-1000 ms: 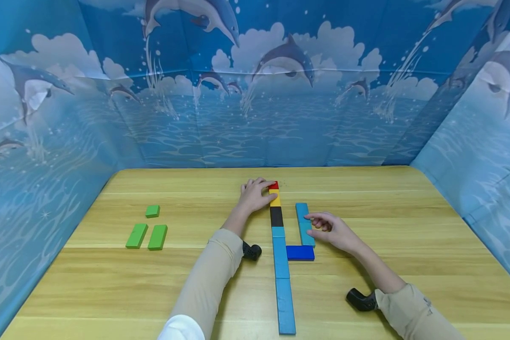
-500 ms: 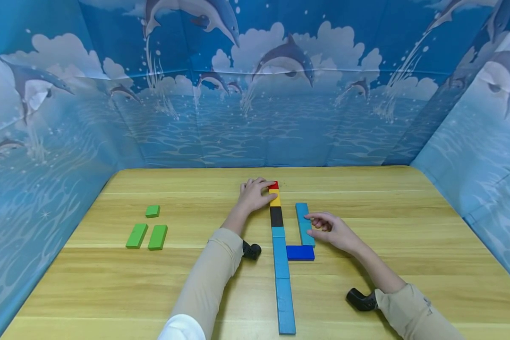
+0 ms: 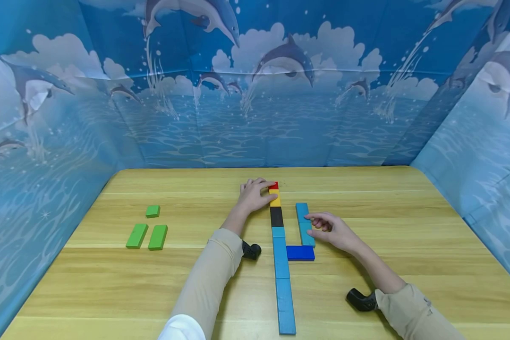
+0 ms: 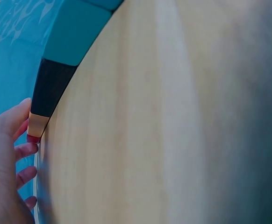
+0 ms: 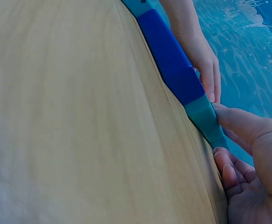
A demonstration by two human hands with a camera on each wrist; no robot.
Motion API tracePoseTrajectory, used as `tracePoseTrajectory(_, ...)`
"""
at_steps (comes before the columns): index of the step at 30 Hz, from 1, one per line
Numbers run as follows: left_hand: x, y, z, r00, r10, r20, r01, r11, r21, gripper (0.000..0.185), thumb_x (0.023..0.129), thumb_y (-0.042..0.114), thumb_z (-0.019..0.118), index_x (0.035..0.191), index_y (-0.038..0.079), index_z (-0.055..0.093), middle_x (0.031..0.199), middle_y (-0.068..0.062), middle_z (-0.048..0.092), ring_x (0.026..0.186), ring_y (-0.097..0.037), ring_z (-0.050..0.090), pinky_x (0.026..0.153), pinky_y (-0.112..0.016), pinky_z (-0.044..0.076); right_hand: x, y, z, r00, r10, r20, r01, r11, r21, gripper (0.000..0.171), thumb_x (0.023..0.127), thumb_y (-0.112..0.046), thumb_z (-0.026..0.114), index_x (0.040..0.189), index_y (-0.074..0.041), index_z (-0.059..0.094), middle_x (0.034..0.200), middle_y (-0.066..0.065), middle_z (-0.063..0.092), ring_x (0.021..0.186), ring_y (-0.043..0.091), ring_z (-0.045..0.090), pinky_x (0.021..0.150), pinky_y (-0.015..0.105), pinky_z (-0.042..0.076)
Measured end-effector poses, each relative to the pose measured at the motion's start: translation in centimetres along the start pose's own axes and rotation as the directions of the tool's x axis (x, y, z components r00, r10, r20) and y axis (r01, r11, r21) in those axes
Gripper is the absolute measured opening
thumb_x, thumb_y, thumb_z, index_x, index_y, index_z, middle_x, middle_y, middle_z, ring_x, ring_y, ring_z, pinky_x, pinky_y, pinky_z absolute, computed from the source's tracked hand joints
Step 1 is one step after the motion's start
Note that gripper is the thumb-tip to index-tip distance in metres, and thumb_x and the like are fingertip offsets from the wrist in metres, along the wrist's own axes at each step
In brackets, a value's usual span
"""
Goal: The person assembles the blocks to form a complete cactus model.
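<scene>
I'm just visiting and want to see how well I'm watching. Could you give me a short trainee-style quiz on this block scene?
1. Which colour is at the far end of the long row: (a) black, (b) red, (c) green?
2. How many green blocks lie on the table?
3. True or false: the right hand is beside the green blocks.

Key: 1. b, the red block. 2. Three. 3. False; its fingers are at the light-blue pair.
</scene>
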State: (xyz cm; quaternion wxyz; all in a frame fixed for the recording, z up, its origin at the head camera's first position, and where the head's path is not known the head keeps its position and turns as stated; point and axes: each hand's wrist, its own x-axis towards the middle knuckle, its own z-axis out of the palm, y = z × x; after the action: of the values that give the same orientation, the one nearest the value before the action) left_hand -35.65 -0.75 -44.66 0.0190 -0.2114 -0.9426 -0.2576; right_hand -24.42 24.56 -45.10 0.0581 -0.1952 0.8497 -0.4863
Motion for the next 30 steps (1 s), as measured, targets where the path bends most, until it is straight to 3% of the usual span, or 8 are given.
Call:
tracePoseTrajectory(9,0.0,-0.1,0.1,1.0,-0.004,-0.013,0.004,1.0,-0.023,0.05,0.084,0.049,0.056,0.13,0.028,0.051,0.126,0.002,0.049,0.108,-0.022,0.039,0.092,-0.042,0.024,-0.1,-0.3,0.0,1.0,0.0,0.0,0.0,1.0,0.011,0.041,0.084,-0.018,0.065,0.122,-0.004,0.054,0.096,0.013,0.05,0.081,0.021,0.042,0.066,0.023,0.037)
tracePoseTrajectory(15,0.0,0.0,-0.4,0.998,-0.041,-0.047,0.034,0.99,-0.14,0.052,0.085,0.045,0.059,0.131,0.023,0.05,0.13,-0.005,0.047,0.12,-0.028,0.035,0.096,-0.047,0.02,-0.1,-0.4,0.0,1.0,-0.008,0.003,0.008,1.0,0.018,0.042,0.085,-0.017,0.064,0.122,-0.002,0.053,0.096,0.013,0.05,0.08,0.02,0.042,0.066,0.023,0.037)
tracePoseTrajectory(23,-1.3,0.1,-3.9,0.986,-0.02,-0.168,-0.026,0.963,-0.267,0.049,0.083,0.038,0.064,0.129,0.023,0.052,0.118,-0.007,0.056,0.11,-0.029,0.044,0.092,-0.05,0.02,-0.1,-0.5,0.0,1.0,0.0,0.0,0.0,1.0,0.019,0.041,0.084,-0.018,0.065,0.121,-0.003,0.055,0.095,0.013,0.05,0.08,0.021,0.042,0.066,0.023,0.037)
tracePoseTrajectory(30,-4.5,-1.1,-7.2,0.984,0.001,-0.179,-0.057,0.95,-0.306,0.051,0.081,0.036,0.066,0.129,0.023,0.052,0.116,-0.004,0.055,0.11,-0.031,0.046,0.097,-0.055,0.016,-0.1,-0.6,0.0,1.0,0.005,-0.001,-0.005,1.0,0.018,0.042,0.084,-0.019,0.065,0.121,-0.003,0.055,0.095,0.013,0.05,0.08,0.022,0.042,0.066,0.023,0.037)
